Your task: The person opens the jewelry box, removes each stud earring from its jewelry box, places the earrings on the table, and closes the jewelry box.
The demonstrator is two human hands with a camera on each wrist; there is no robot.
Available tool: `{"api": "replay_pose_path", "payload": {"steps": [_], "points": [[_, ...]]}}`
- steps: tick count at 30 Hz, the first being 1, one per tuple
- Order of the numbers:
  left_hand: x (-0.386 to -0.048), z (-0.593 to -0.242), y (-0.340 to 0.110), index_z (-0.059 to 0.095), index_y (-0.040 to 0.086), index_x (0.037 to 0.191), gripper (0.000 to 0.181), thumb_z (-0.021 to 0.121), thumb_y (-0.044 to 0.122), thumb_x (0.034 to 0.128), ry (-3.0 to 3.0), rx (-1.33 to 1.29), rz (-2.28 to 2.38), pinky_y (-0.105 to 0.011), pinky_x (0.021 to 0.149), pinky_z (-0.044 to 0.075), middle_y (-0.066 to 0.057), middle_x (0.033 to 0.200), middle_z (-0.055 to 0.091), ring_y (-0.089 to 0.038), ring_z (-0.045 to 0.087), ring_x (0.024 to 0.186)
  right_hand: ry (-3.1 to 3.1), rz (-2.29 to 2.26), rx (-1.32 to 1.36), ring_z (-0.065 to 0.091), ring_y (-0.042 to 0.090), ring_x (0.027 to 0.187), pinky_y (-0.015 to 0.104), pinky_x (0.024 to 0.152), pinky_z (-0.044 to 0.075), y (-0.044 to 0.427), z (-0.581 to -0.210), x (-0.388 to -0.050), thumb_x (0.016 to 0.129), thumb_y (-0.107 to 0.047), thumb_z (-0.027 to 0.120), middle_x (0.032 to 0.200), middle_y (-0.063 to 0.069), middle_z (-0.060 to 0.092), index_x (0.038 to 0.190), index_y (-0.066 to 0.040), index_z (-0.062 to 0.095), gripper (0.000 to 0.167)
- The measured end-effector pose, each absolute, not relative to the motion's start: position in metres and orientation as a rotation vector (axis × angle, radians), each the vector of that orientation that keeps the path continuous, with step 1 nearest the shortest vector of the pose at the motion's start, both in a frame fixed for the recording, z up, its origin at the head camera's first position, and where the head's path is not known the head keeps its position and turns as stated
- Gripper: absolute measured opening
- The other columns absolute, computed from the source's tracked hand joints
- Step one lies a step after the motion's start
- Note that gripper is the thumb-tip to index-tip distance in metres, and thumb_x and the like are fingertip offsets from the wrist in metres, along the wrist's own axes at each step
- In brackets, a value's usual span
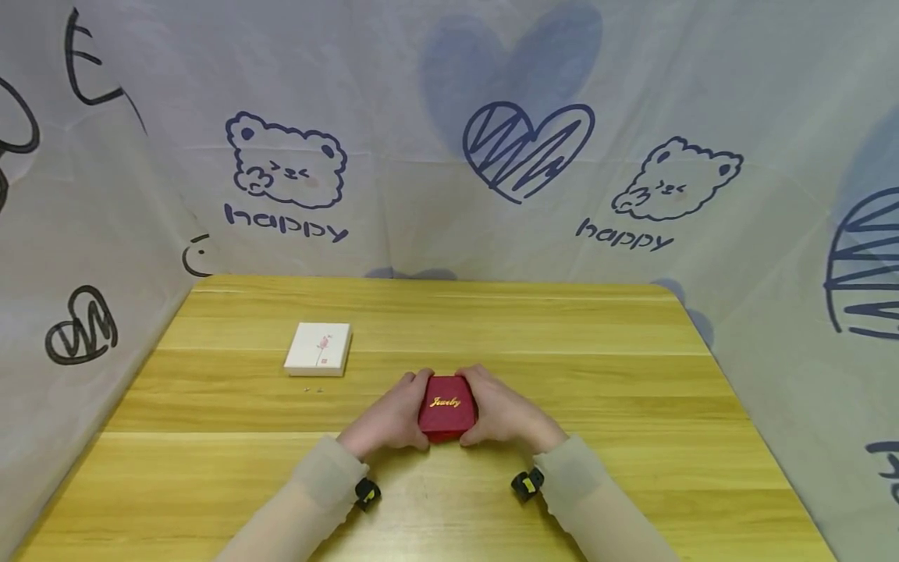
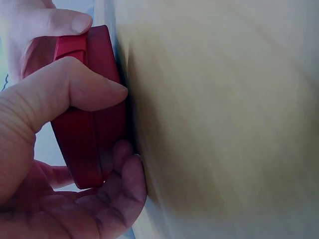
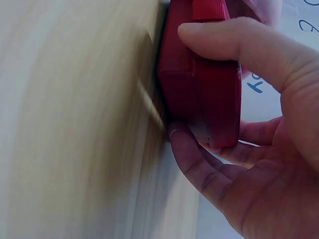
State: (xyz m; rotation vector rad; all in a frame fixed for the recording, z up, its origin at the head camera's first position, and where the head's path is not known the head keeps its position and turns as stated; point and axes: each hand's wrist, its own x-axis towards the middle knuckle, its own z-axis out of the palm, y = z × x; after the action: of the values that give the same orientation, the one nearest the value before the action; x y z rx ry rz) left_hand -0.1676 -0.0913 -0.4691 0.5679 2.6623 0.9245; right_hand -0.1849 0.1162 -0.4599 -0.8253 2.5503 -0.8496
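Observation:
A dark red jewelry box (image 1: 447, 406) with gold "Jewelry" lettering on its lid sits on the table between both hands. The lid is closed. My left hand (image 1: 396, 414) grips the box's left side, its thumb across the front and fingers curled round the side, as the left wrist view shows. On the opposite side my right hand (image 1: 507, 412) holds it the same way, thumb on the front face. A ribbed red strip (image 3: 209, 9) shows at the front of the box between the thumbs. The box's underside is hidden.
A flat white box (image 1: 318, 348) with a pink flower print lies to the left, farther back on the wooden table (image 1: 562, 336). Two tiny shiny pieces (image 1: 312, 389) lie just in front of it. White cloth with drawings (image 1: 407, 156) hangs behind and beside the table.

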Motion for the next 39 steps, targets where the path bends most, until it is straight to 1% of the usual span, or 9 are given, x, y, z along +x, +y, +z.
{"api": "replay_pose_path", "payload": {"steps": [5, 12, 17, 24, 39], "points": [[-0.1673, -0.469, -0.0893, 0.03, -0.006, 0.146, 0.111, 0.09, 0.001, 0.0532, 2.677, 0.57, 0.9, -0.041, 0.086, 0.048, -0.018, 0.117, 0.05, -0.024, 0.053, 0.095, 2.548, -0.82, -0.809, 0.053, 0.02, 0.105, 0.041, 0.096, 0.045, 0.117, -0.4589, -0.1878, 0.064, -0.014, 0.091, 0.123, 0.007, 0.052, 0.136, 0.0, 0.042, 0.089], [-0.1674, -0.4693, -0.0874, 0.03, -0.008, 0.144, 0.11, 0.09, 0.002, 0.052, 2.699, 0.58, 0.854, -0.041, 0.085, 0.049, -0.018, 0.115, 0.049, -0.024, 0.053, 0.093, 2.55, -0.776, -0.832, 0.054, 0.019, 0.102, 0.04, 0.093, 0.047, 0.1171, -0.4557, -0.1906, 0.062, -0.016, 0.092, 0.12, 0.007, 0.054, 0.136, 0.0, 0.044, 0.089], [-0.1678, -0.4707, -0.0874, 0.032, -0.007, 0.142, 0.107, 0.091, 0.002, 0.0524, 2.698, 0.588, 0.858, -0.041, 0.085, 0.048, -0.017, 0.113, 0.049, -0.025, 0.053, 0.093, 2.557, -0.748, -0.845, 0.055, 0.017, 0.099, 0.038, 0.091, 0.047, 0.1164, -0.4549, -0.1923, 0.061, -0.017, 0.093, 0.116, 0.005, 0.055, 0.132, -0.001, 0.047, 0.087], [-0.1684, -0.4711, -0.0869, 0.031, -0.006, 0.144, 0.109, 0.091, 0.004, 0.0542, 2.688, 0.56, 0.846, -0.04, 0.087, 0.048, -0.018, 0.116, 0.049, -0.025, 0.053, 0.095, 2.555, -0.745, -0.862, 0.055, 0.015, 0.096, 0.037, 0.088, 0.048, 0.116, -0.4535, -0.1929, 0.059, -0.015, 0.092, 0.111, 0.002, 0.056, 0.13, -0.001, 0.048, 0.084], [-0.1658, -0.4694, -0.0853, 0.033, -0.006, 0.141, 0.105, 0.09, 0.001, 0.0532, 2.705, 0.579, 0.836, -0.04, 0.083, 0.049, -0.016, 0.111, 0.049, -0.024, 0.053, 0.091, 2.556, -0.736, -0.878, 0.055, 0.015, 0.094, 0.036, 0.086, 0.048, 0.1169, -0.4515, -0.1928, 0.059, -0.016, 0.092, 0.109, 0.002, 0.056, 0.129, -0.001, 0.05, 0.083]]}}
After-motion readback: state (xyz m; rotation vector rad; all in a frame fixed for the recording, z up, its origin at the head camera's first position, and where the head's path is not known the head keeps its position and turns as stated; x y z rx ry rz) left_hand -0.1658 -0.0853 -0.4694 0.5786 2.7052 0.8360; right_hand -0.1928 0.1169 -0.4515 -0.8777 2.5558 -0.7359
